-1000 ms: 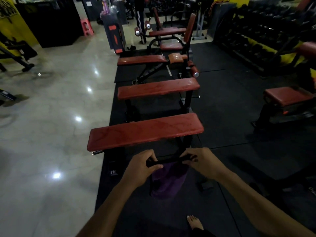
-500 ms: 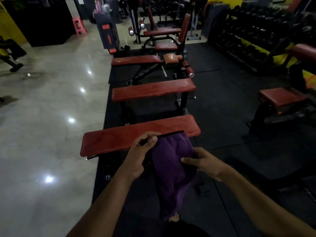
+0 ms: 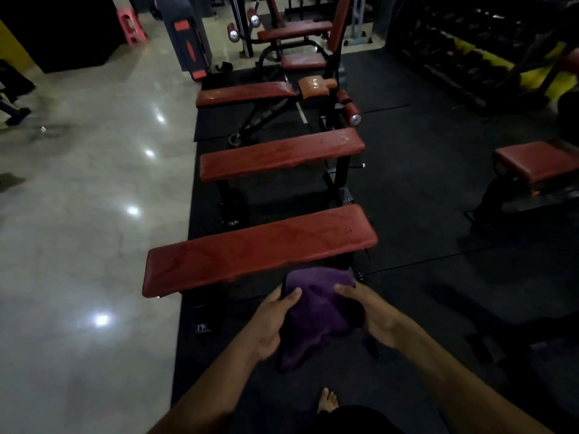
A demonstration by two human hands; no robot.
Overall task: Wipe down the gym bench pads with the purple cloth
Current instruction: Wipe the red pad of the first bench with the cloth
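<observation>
A purple cloth (image 3: 316,308) hangs bunched between both hands, just in front of the nearest red bench pad (image 3: 257,249). My left hand (image 3: 272,321) grips its left edge with the thumb on top. My right hand (image 3: 369,314) holds the right side, fingers laid over the cloth. The cloth is held in the air, short of the pad's near edge. A second flat red bench pad (image 3: 279,153) stands behind the first, and a third red pad (image 3: 244,93) lies farther back.
Black rubber mat (image 3: 423,214) lies under the benches; shiny tile floor (image 3: 87,198) spreads to the left. Another red-padded bench (image 3: 539,159) stands at the right, with a dumbbell rack (image 3: 470,48) behind it. My bare foot (image 3: 327,400) shows below.
The cloth was stretched out by its top edge, then lifted; now both hands have gathered it into a bunch and lowered it slightly before the nearest pad.
</observation>
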